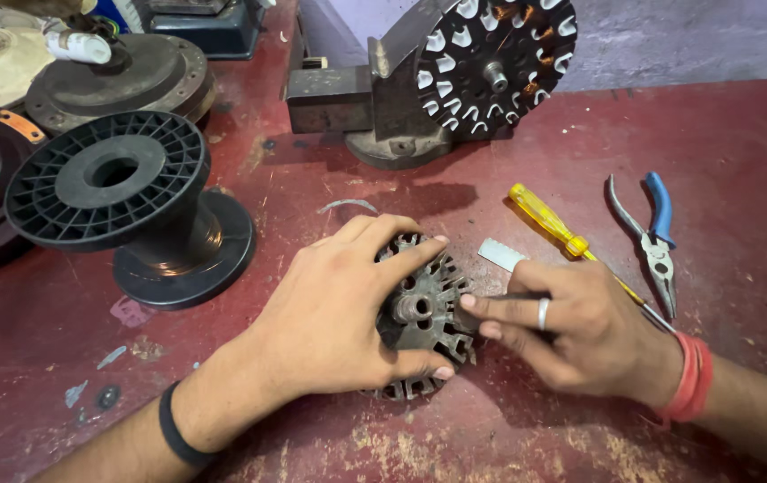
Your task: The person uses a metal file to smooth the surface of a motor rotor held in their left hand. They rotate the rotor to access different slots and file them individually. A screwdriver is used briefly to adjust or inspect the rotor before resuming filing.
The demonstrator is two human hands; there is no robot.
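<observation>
The dark slotted metal stator core [424,317] lies flat on the worn red workbench [741,134]. The left hand [343,309] clamps it from above, fingers spread over the rim. The right hand [571,326] pinches a thin object, too hidden to identify, at the core's edge. The visible slots look bare. A second round core with white slot liners [495,63] stands upright behind. The yellow-handled screwdriver [549,219] and blue-handled pliers [656,237] lie unused.

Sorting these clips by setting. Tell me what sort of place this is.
Probably a fan or motor rewinding workshop: a slotted stator core under both hands on a worn red bench, another stator clamped in a vise, an empty black wire spool, pliers and a yellow screwdriver.
</observation>
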